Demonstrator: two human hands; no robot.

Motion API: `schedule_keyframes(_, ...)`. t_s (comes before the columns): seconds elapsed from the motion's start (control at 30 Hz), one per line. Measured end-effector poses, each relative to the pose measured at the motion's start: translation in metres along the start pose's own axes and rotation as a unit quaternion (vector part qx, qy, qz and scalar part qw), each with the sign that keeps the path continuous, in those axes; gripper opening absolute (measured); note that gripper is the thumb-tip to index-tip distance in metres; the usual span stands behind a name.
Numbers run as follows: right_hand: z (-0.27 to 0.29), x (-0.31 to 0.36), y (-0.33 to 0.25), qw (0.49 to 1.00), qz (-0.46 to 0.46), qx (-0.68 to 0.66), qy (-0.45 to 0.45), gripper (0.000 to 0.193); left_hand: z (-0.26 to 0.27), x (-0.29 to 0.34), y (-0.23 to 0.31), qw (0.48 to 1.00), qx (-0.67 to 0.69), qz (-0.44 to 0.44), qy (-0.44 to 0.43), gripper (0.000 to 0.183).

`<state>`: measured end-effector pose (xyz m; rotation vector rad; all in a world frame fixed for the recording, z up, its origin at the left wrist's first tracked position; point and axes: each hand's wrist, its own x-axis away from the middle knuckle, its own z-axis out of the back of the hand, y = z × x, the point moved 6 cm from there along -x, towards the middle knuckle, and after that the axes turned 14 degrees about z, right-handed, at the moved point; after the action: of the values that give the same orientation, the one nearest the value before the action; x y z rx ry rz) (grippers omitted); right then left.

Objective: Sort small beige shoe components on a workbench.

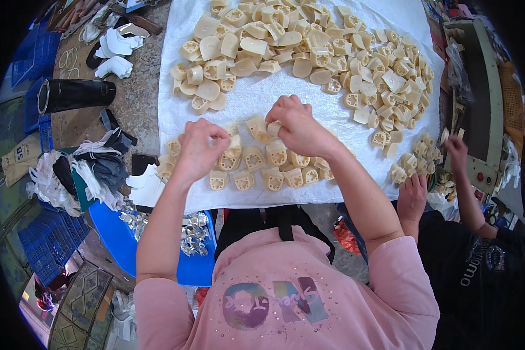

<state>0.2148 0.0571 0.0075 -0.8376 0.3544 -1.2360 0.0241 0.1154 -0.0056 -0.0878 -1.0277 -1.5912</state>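
My left hand point(203, 147) is closed, its thumb and fingertips pinched at the top of a cream plastic part point(233, 153). In my right hand point(295, 121), the bent fingers grip a small cream plastic part point(273, 128), which they partly cover. Under and between both hands, several similar parts point(254, 157) stand in loose rows near the front of a white woven sheet point(239, 111). Their visible ends show hollow cells. Farther back lies a large heap of the same cream parts point(332, 46), some with smooth rounded faces up.
At the right, a co-worker's hands point(413, 195) are beside a smaller pile of parts point(417, 156). A blue tray point(114, 233) of shiny metal pieces point(193, 234) stands below the table's left front. Left are a black cylinder point(79, 96), gloves point(102, 166) and white pieces point(118, 46).
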Motion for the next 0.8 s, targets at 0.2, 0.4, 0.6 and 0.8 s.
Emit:
schedule_keyframes(0.2, -0.016, -0.015, 0.004, 0.991, -0.013, 0.132, 0.004, 0.029, -0.008, 0.008, 0.013, 0.967, -0.117, -0.088, 0.208, 0.021)
schedule_keyframes(0.4, -0.010, -0.010, 0.015, 0.986, -0.012, 0.131, 0.103, 0.028, 0.003, 0.000, -0.004, 0.948, -0.081, -0.110, 0.287, 0.029)
schedule_keyframes(0.6, 0.000, -0.039, 0.013, 0.981, -0.025, -0.015, 0.192, 0.025, 0.015, -0.016, -0.012, 0.900, -0.230, -0.131, 0.345, 0.032)
schedule_keyframes(0.8, -0.034, -0.087, 0.009, 0.976, -0.145, -0.076, 0.144, 0.030, 0.011, -0.039, -0.016, 0.888, -0.253, -0.154, 0.351, 0.038)
